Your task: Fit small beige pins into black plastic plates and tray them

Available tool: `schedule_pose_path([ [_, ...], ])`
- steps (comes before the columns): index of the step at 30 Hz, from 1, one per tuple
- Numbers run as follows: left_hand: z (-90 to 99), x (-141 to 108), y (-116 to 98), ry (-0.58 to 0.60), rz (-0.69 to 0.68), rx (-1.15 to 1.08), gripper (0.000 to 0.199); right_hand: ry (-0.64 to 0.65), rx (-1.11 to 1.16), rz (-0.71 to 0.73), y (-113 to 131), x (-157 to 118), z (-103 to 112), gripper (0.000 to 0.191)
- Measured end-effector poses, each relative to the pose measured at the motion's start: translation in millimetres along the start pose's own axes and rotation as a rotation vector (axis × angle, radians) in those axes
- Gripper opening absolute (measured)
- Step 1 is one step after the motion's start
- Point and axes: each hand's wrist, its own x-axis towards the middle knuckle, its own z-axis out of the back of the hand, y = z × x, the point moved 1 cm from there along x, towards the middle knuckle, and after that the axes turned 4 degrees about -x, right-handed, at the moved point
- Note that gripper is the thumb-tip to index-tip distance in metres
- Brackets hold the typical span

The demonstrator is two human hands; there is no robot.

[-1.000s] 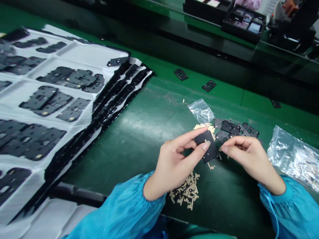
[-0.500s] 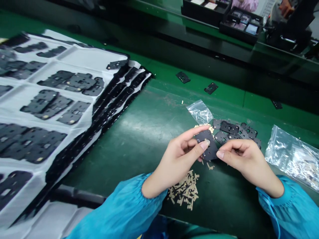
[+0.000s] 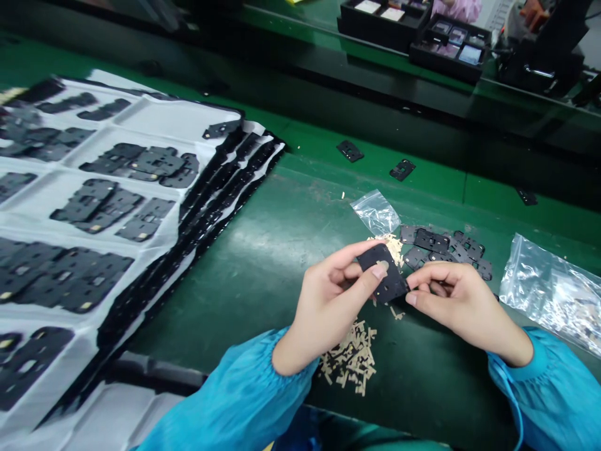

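A flat black plate with small holes (image 3: pixel 392 285) is held tilted above the green bench. My left hand (image 3: pixel 331 297) grips it by the left side, thumb across its face and fingers behind. At its lower right corner, my right hand (image 3: pixel 453 291) pinches the edge between thumb and fingertips; whether a small piece is also in that pinch is hidden. Below my left hand lies a heap of small tan strips (image 3: pixel 352 363). More tan pieces (image 3: pixel 394 247) sit just behind the plate, beside a pile of similar black plates (image 3: pixel 434 243).
Stacked white-lined trays (image 3: pixel 178 116) with black plates in their compartments fill the left. A small clear zip bag (image 3: pixel 375 212) lies beyond my hands, a larger clear bag (image 3: pixel 539 282) at the right. Loose black plates (image 3: pixel 402 169) rest farther back, below a shelf with black boxes (image 3: pixel 448 47).
The plate has turned slightly and shifted a little left with my left hand. My right hand stays at its corner. The view has moved slightly.
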Motion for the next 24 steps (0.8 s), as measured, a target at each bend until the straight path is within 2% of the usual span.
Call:
schedule_pose_path([
  [5, 3.7, 3, -1, 0.052, 0.043, -0.056, 0.032, 0.097, 0.075, -0.085, 3, 0, 6, 0.017],
  [10, 1.7, 1, 2, 0.064, 0.086, -0.203, 0.031, 0.099, 0.241, -0.141, -2, 4, 0, 0.026],
  [13, 1.9, 2, 6, 0.102, 0.178, -0.367, 0.030, 0.183, 0.456, -0.171, -11, 7, -7, 0.032],
  [16, 2.2, 4, 9, 0.170, 0.344, -0.502, 0.033, 0.312, 0.606, -0.189, -18, 8, -13, 0.037],
  [20, 0.9, 4, 12, 0.231, 0.527, -0.564, 0.040, 0.295, 0.588, -0.142, -19, 9, -15, 0.041],
  [24, -0.3, 5, 15, 0.212, 0.567, -0.554, 0.046, 0.242, 0.446, -0.012, -15, 7, -11, 0.041],
])
